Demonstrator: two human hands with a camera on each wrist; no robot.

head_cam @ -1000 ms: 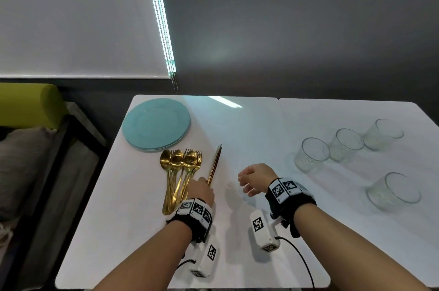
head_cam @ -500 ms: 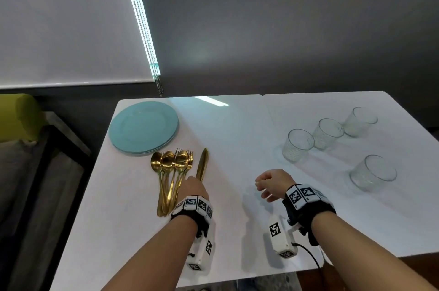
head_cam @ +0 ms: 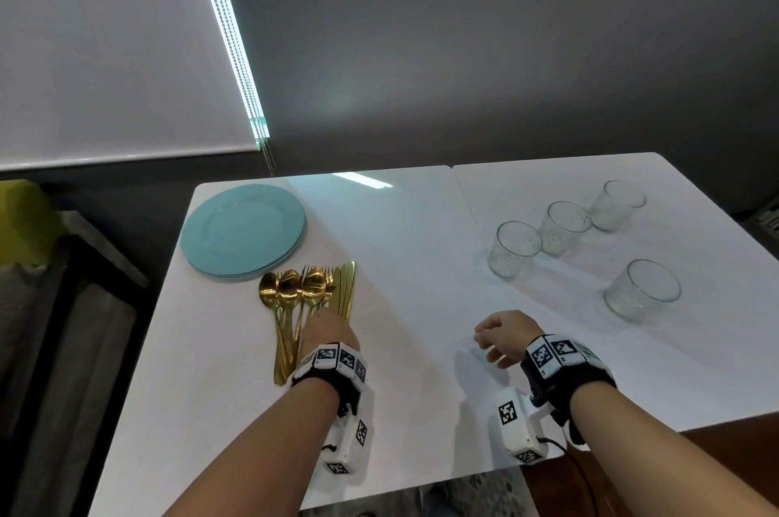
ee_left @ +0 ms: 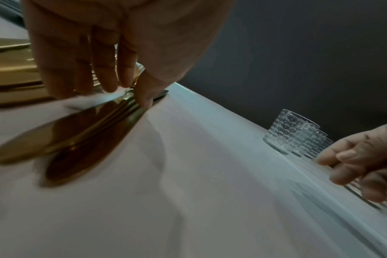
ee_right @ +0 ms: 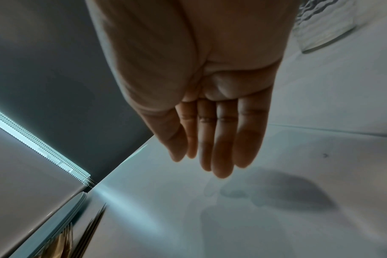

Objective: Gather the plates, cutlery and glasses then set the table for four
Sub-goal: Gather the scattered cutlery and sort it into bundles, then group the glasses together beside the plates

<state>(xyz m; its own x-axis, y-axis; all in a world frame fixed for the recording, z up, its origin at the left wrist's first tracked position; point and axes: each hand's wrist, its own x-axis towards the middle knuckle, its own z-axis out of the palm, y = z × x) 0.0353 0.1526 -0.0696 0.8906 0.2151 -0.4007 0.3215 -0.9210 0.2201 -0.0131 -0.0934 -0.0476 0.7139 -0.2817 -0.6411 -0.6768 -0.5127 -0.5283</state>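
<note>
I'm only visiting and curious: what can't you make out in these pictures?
- Number of plates: stacked, head view shows only the top one.
- Left hand grip: head view shows its back; left wrist view blurs the knives.
- Number of forks: spoons overlap them.

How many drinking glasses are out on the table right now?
4 glasses, all on the right half of the table: three in a diagonal row, the near-left one, the middle one, the far one, plus one standing apart nearer the person. None looks hidden.
</note>
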